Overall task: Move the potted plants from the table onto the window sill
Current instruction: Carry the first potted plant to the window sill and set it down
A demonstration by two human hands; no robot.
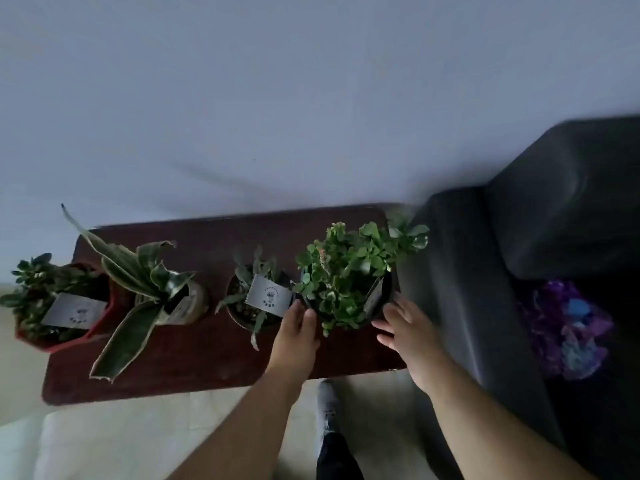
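Several potted plants stand in a row on a dark red-brown table. At the right end is a bushy green plant in a dark pot. My left hand touches the pot's left side and my right hand is at its right side, fingers spread around it. To the left stand a small cactus-like plant with a grey label, a long-leaved snake plant in a pale pot, and a leafy plant in a red pot at the table's left end. No window sill is in view.
A dark leather armchair stands right of the table, touching the bushy plant's leaves, with a purple bundle on its seat. A pale wall lies behind. My foot in a grey sock stands on the light floor below.
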